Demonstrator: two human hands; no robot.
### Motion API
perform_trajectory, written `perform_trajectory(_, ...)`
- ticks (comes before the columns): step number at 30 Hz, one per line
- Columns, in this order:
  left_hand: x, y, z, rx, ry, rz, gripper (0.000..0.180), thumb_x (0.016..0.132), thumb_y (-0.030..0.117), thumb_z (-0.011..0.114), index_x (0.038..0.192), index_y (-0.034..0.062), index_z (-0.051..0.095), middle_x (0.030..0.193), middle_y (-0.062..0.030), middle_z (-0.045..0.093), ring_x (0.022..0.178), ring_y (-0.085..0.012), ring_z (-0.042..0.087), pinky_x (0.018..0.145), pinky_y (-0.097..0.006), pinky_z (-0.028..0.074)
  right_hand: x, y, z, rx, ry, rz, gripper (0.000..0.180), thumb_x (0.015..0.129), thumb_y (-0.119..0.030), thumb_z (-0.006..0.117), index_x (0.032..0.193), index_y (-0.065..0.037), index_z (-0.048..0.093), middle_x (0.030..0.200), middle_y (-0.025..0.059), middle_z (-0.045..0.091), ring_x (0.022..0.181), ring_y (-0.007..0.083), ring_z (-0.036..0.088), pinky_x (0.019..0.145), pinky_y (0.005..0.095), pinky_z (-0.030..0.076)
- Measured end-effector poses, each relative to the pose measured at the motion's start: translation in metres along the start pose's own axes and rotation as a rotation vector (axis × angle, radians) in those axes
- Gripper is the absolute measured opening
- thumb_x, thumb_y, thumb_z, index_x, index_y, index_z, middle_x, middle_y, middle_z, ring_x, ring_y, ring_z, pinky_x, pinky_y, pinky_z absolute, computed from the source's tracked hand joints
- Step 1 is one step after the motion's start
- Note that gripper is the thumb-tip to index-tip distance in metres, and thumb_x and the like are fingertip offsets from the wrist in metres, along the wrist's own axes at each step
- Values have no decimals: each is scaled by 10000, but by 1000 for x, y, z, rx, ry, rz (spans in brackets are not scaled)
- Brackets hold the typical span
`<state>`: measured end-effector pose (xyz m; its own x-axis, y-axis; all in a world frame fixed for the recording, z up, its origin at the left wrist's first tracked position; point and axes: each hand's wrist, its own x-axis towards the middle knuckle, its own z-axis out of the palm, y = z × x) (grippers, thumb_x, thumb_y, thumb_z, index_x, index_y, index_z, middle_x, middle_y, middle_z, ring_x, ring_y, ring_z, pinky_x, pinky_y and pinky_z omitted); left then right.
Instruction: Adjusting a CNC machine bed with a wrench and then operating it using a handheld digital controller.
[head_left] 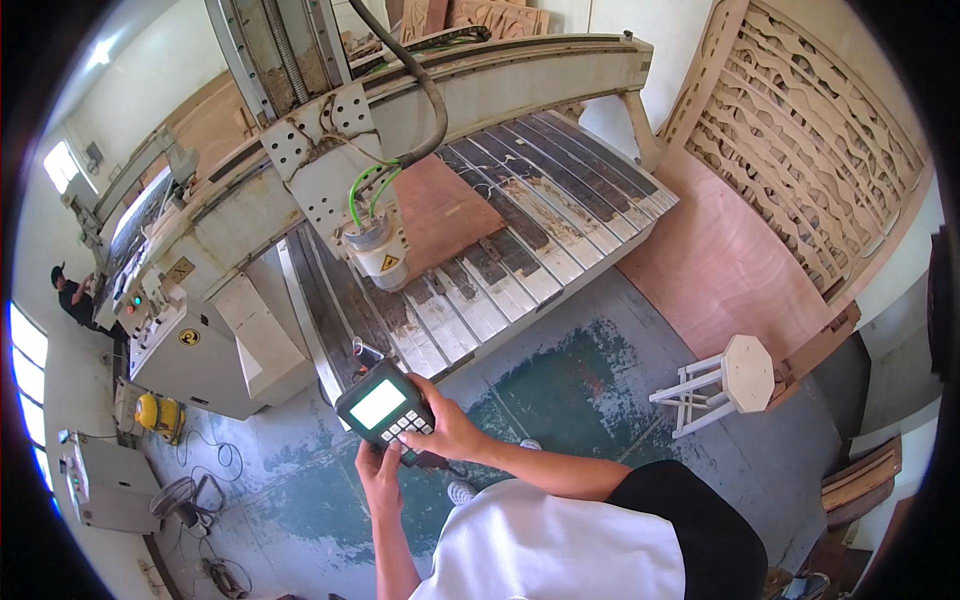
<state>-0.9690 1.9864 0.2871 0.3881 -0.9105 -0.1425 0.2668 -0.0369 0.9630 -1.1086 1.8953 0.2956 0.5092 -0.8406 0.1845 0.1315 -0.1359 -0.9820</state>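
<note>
A black handheld controller [350, 407] with a lit screen and pale keys is held in front of me, just off the near corner of a CNC router bed [520, 290]. My right hand [452, 428] grips its right side, thumb over the keypad. At the lower left edge, my left hand [378, 474] is closed round it; part of its fingers is hidden behind the body. Beyond, the machine's spindle [378, 252], with green tubes, hangs over the bed. A reddish-brown wooden board [450, 215] lies on the slats behind the spindle.
A gantry beam [540, 75] spans the bed. A white stool [748, 373] stands to the right, near a large plywood sheet [730, 235] and a carved lattice panel [800, 130]. At left are a control cabinet [190, 365], a yellow vacuum [160, 417], loose cables and a person [76, 298] farther off.
</note>
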Motion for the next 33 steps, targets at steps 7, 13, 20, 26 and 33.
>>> perform_trajectory(7,3,-5,-5,45,-1,27,260,853,48,620,1094,-29,563,993,-56,612,879,-111,547,759,-258,443,6,21,4,20,14,-70,829,721,-163,731,1371,46,261,1181,168,526,1082,217,532,927,334,433)
perform_trajectory(13,1,-2,4,-15,30,33,263,861,51,628,1102,-29,559,1008,-54,613,903,-106,548,790,-263,440,7,18,7,-22,52,-9,757,711,-197,740,1317,16,339,1077,182,597,971,249,616,839,336,484)
perform_trajectory(20,-1,-1,3,7,42,39,243,868,62,622,1083,-29,556,958,-30,609,854,-79,533,752,-236,430,11,6,12,54,62,92,674,708,-127,748,1262,36,399,1096,131,562,1011,157,544,867,290,454)
perform_trajectory(26,-4,-1,0,8,42,41,247,862,46,619,1087,-34,554,965,-33,608,857,-72,531,747,-231,432,11,11,17,49,108,-4,616,702,-112,735,1223,31,439,998,120,611,926,153,585,806,289,475)
perform_trajectory(33,-5,-2,2,-10,43,49,270,858,28,618,1108,-38,544,985,-40,609,870,-80,542,766,-236,442,9,15,16,25,92,12,632,711,-153,744,1229,29,431,1001,125,609,928,166,590,807,296,477)
